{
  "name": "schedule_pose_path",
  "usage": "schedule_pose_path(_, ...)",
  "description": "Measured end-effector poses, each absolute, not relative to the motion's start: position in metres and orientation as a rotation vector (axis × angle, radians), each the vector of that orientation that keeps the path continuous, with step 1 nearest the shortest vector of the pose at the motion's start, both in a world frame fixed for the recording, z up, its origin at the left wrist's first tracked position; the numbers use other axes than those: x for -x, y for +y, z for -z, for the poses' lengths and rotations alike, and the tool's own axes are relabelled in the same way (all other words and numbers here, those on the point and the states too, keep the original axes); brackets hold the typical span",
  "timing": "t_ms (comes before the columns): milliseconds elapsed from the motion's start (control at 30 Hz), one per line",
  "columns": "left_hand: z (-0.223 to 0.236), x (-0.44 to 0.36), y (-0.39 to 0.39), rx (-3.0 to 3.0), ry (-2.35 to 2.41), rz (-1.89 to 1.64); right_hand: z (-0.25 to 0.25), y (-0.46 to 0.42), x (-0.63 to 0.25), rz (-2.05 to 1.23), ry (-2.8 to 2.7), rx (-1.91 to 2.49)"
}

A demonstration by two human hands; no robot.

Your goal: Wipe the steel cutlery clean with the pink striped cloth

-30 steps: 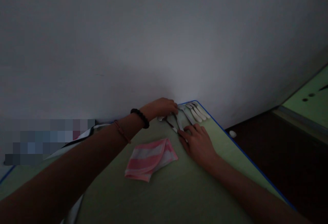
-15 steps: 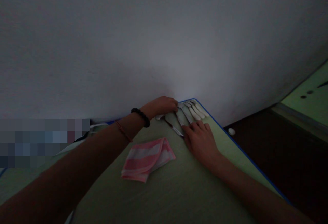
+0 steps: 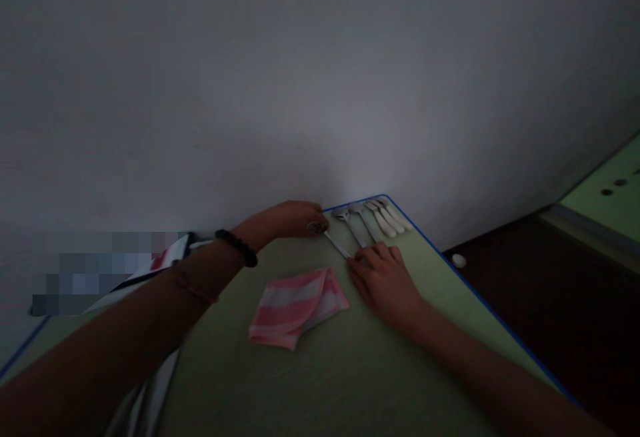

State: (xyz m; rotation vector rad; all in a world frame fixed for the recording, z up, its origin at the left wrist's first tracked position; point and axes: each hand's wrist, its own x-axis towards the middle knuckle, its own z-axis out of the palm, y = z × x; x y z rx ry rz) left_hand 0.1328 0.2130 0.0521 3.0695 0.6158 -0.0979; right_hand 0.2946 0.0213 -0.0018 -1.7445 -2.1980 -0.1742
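Note:
At the far end of the table, my left hand [image 3: 297,218] has its fingers closed on the bowl end of a metal spoon [image 3: 336,244]. The spoon's handle slants down towards my right hand [image 3: 385,284], whose thumb and forefinger pinch its tip. Beyond my right fingers lie two more metal spoons [image 3: 354,226] side by side, their handle ends partly covered by that hand. Several white-handled forks [image 3: 391,217] rest in a row to their right, near the corner. Nearer to me is a folded pink-and-white striped cloth [image 3: 295,307].
The green table [image 3: 320,390] has a blue edge and meets a pale wall [image 3: 320,90]. Dark floor with a small white object [image 3: 459,261] lies past its right edge. White, strap-like material [image 3: 163,384] shows below my left forearm. Part of the left side is blurred out.
My left hand has moved left and slightly towards me, uncovering the spoon heads beside the forks. It now grips the leftmost spoon's bowl. My right hand has shifted slightly left onto its handle.

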Motion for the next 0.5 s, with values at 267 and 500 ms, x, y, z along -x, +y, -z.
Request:
schedule_pose_path(267,-0.028,-0.134,0.229,-3.090,0.623,0.022,0.008,0.026,-0.296,0.167,-2.198,1.752)
schedule_pose_path(500,-0.018,-0.136,0.231,-3.067,0.672,-0.075,0.009,0.025,-0.298,0.123,-2.196,1.743)
